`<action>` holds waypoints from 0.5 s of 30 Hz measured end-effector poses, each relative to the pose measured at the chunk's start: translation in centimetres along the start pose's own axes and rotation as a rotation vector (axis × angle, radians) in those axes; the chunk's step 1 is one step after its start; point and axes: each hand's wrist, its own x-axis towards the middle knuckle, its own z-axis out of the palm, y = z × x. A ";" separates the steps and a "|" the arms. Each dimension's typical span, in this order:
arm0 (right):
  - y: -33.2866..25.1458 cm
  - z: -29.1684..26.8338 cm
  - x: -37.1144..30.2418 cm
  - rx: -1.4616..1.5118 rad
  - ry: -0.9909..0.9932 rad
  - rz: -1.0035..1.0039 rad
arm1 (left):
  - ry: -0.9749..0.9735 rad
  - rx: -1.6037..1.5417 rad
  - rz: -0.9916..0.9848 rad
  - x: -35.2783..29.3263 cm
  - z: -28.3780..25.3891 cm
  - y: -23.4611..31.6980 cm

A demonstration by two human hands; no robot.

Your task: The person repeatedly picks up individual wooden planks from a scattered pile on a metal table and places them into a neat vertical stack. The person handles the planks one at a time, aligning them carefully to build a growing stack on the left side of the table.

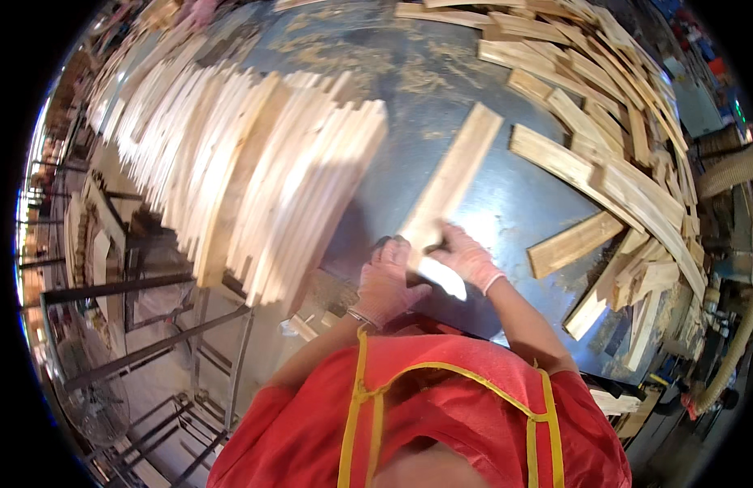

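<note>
A pale wooden board (455, 167) slants across the metal tabletop, its near end between my two gloved hands. My left hand (386, 283) is closed at the board's left edge, thumb pointing right. Something dark shows at its fingertips, too small to make out. From the right side, my right hand (467, 259) grips the same board, its fingers bent over the top face. The board's near end is washed out by bright light.
A long row of boards stacked side by side (254, 163) fills the left. Loose boards (604, 179) lie piled along the right, one short board (573, 242) jutting toward me. Sawdust (336, 57) covers the far metal tabletop (441, 89). A metal frame (136, 350) stands lower left.
</note>
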 end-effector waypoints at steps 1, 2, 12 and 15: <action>-1.9 -2.1 -0.6 0.194 -0.217 -0.058 | -0.021 0.049 -0.078 1.1 -0.3 1.4; -0.5 -3.9 -0.3 0.086 -0.040 -0.177 | 0.029 0.136 -0.067 2.3 0.7 1.3; 19.8 -31.6 -0.1 -1.020 0.220 0.329 | 0.077 0.013 -0.089 5.1 0.6 -0.4; 20.1 -31.8 3.4 -0.888 0.232 0.182 | -0.311 -1.174 -0.158 5.3 2.0 -3.1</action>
